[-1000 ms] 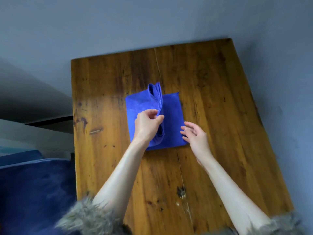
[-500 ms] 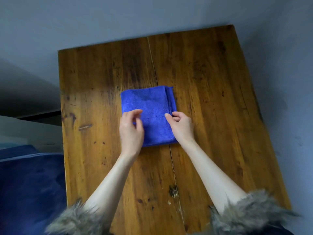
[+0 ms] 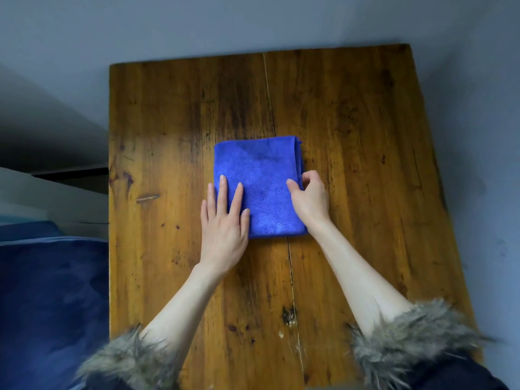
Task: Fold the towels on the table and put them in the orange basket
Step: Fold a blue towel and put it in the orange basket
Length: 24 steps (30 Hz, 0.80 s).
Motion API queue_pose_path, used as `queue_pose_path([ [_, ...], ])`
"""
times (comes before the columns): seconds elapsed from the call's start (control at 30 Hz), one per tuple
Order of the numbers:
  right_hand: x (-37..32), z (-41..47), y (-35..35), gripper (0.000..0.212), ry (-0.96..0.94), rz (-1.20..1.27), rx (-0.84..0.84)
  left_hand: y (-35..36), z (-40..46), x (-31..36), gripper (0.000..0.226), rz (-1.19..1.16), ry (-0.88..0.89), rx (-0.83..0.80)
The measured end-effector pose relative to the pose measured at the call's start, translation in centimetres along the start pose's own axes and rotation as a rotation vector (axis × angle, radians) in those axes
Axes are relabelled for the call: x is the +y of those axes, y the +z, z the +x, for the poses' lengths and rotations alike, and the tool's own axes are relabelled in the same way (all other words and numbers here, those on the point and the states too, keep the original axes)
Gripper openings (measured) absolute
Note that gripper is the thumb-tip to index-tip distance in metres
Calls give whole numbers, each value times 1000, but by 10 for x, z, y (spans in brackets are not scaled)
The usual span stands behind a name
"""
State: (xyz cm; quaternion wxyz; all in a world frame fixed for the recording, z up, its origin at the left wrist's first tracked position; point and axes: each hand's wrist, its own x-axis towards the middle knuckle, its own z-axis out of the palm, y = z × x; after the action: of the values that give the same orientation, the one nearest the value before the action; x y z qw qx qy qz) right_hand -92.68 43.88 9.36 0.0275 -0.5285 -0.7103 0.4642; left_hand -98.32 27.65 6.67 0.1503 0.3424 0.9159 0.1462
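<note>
So far, one blue towel (image 3: 260,187) lies folded into a compact rectangle near the middle of the wooden table (image 3: 365,164), and the fold looks nearly finished. The left hand (image 3: 225,223) rests flat on it with straight fingers, which press the near left corner of the cloth; the palm lies on the wood just beside that edge. On the other side, the right hand (image 3: 309,197) pinches the right edge of the towel, where the stacked layers show, with its thumb on top and its fingers curled around the border. My judgement is that the hands are smoothing and squaring the last fold.

What is left is to carry this towel to the orange basket. The basket is not in view, so I cannot tell where it stands or whether it already holds other towels. No other towel shows on the table.

To the left of the pressing hand, beyond the table edge, there is a dark blue fabric surface (image 3: 50,305). The table itself is worn, with dark stains and a crack (image 3: 291,277) that runs lengthwise under the towel. Behind it stands a plain grey wall (image 3: 253,21). Fur-trimmed cuffs (image 3: 416,333) cover both forearms near the camera.
</note>
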Motion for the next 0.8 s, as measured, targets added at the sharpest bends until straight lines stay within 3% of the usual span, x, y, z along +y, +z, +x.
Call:
queue_pose_path([
  [0.2,10,20,-6,31,220,283,-72,6,2,3,64,92,25,-81],
  [0.3,8,20,-10,33,232,232,-39,9,4,0,66,145,35,-104],
  [0.37,8,12,-10,35,97,14,113,8,4,0,65,135,44,-97],
  [0.47,13,-6,-5,36,-341,-282,339,3,5,1,58,57,72,-21],
  [0.57,21,-1,18,43,-675,-569,284,1,22,1,52,73,143,60],
  [0.67,21,13,36,48,-746,-748,188,0,52,3,54,98,172,83],
  [0.8,22,29,36,56,-695,-805,155,3,74,-3,56,141,192,93],
])
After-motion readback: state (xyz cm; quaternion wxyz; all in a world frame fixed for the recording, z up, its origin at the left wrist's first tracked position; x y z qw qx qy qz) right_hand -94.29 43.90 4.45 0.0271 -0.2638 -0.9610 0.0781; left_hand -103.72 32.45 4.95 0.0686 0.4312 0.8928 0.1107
